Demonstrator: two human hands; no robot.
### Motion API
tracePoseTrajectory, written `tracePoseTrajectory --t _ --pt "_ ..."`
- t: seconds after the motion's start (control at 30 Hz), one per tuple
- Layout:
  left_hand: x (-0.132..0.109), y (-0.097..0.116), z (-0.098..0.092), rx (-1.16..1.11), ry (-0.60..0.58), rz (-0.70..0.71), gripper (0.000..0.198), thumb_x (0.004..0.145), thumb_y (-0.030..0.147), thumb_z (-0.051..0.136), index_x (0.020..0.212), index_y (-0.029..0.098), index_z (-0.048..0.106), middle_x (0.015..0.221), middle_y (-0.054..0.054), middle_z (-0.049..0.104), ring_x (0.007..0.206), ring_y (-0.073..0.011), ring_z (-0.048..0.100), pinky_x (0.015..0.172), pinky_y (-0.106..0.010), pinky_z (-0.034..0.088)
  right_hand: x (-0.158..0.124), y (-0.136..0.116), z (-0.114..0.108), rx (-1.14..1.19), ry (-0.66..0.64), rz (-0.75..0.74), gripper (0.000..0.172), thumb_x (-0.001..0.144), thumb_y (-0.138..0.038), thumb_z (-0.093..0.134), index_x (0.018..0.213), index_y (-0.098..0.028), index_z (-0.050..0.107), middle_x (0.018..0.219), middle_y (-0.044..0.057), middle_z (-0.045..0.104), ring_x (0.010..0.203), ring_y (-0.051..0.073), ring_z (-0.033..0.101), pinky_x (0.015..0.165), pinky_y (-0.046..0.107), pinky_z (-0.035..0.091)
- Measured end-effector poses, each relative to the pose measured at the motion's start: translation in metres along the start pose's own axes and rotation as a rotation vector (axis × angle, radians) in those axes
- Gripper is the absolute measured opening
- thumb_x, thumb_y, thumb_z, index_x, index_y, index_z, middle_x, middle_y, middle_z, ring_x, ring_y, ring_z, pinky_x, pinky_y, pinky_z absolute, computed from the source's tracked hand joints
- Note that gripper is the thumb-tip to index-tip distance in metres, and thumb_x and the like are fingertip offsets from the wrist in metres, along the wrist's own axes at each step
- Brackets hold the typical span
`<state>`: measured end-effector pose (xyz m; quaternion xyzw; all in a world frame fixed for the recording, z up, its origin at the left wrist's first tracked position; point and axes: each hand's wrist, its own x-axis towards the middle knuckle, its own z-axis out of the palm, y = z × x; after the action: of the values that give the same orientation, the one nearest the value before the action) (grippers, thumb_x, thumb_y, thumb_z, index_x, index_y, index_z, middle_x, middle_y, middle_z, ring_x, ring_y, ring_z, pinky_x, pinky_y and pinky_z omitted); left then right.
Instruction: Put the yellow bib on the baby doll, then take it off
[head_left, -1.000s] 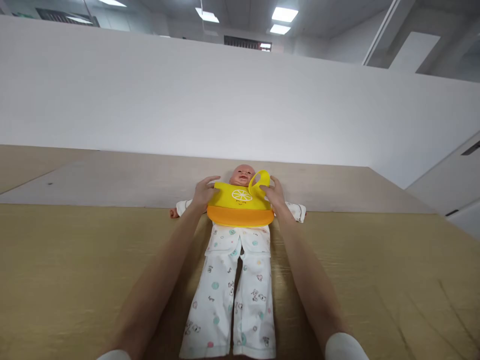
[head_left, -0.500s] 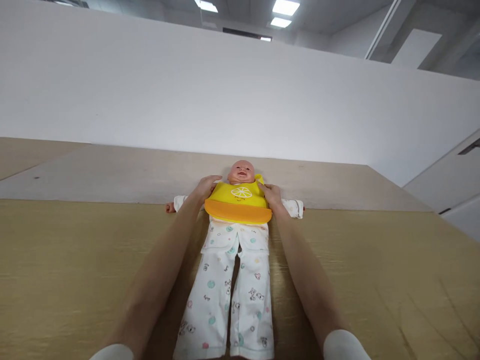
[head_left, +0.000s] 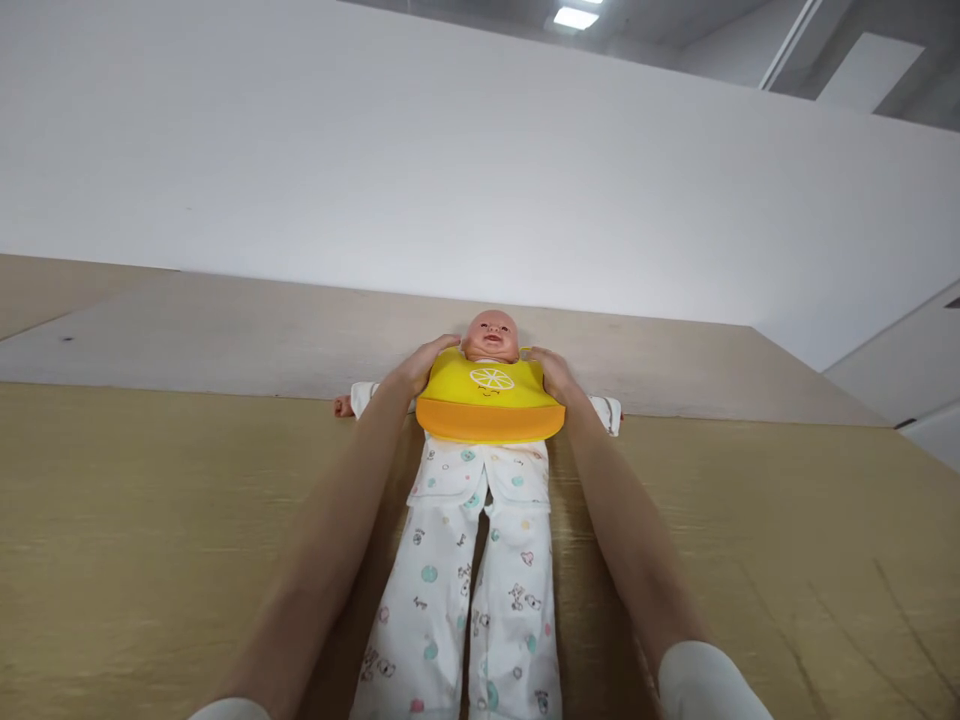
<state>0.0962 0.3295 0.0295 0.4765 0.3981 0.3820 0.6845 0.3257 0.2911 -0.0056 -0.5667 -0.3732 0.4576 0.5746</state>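
Note:
A baby doll [head_left: 491,335] lies on its back with its arms spread, dressed in a white printed top and trousers [head_left: 431,580]. Over its chest rests a yellow bib [head_left: 517,382] with a white citrus-slice print and an orange catch pocket [head_left: 487,420] along the bottom. My left hand [head_left: 431,366] grips the bib's upper left edge beside the doll's neck. On the other side, my right hand [head_left: 553,374] has hold of the upper right edge, its fingertips close to the neck. The strap ends behind the neck are mostly hidden.
Beneath the doll is a wooden tabletop [head_left: 187,520], with a paler strip [head_left: 225,330] along its far side. A white wall [head_left: 375,150] rises behind it. Pale panels [head_left: 915,350] stand at the far right.
My right hand has moved up toward the doll's neck, and the yellow flap standing up there has dropped down. The bib now lies straighter. The view has tilted slightly.

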Motion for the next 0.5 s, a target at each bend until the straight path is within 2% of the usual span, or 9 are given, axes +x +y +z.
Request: tracePoseTrajectory --t 0.1,0.17,0.3,0.4,0.5 --pt "0.003 -0.002 -0.002 -0.073 -0.006 -0.047 0.063 0.075 0.055 0.065 0.123 0.014 0.063 0.101 -0.014 0.073 0.085 -0.0320 0.070 0.077 -0.040 0.056 0.003 -0.003 0.006 0.032 -0.069 0.094 0.032 0.080 -0.038 0.063 0.097 -0.011 0.065 0.080 0.008 0.069 0.075 0.020 0.066 0.073 0.033 0.056" --pt "0.005 -0.002 -0.003 -0.101 -0.003 -0.070 0.075 0.078 0.058 0.062 0.137 0.012 0.053 0.113 -0.018 0.071 0.095 -0.0345 0.070 0.082 -0.043 0.056 0.005 -0.003 0.009 0.115 -0.163 0.169 0.038 0.086 -0.044 0.058 0.104 -0.011 0.065 0.089 0.012 0.070 0.083 0.024 0.068 0.079 0.038 0.057" --pt "0.004 -0.003 -0.004 -0.196 -0.088 -0.080 0.077 0.090 0.058 0.047 0.150 0.012 0.037 0.124 -0.019 0.067 0.109 -0.0349 0.067 0.093 -0.047 0.052 0.004 -0.002 0.012 0.340 -0.332 0.248 0.047 0.094 -0.052 0.045 0.118 -0.014 0.060 0.109 0.013 0.069 0.097 0.026 0.068 0.089 0.042 0.056" --pt "-0.001 -0.002 -0.004 -0.277 -0.117 -0.043 0.076 0.092 0.062 0.040 0.150 0.013 0.036 0.123 -0.018 0.067 0.112 -0.0346 0.065 0.097 -0.048 0.049 0.001 -0.006 0.010 0.443 -0.314 0.197 0.039 0.096 -0.046 0.045 0.117 -0.016 0.059 0.110 0.009 0.069 0.100 0.023 0.067 0.091 0.038 0.055" --pt "-0.006 0.000 -0.005 -0.327 -0.138 0.048 0.076 0.089 0.065 0.045 0.148 0.017 0.038 0.125 -0.016 0.067 0.112 -0.0339 0.065 0.098 -0.050 0.049 -0.002 -0.013 0.006 0.452 -0.198 0.099 0.026 0.094 -0.036 0.049 0.107 -0.017 0.061 0.105 0.004 0.070 0.099 0.019 0.067 0.092 0.031 0.055"
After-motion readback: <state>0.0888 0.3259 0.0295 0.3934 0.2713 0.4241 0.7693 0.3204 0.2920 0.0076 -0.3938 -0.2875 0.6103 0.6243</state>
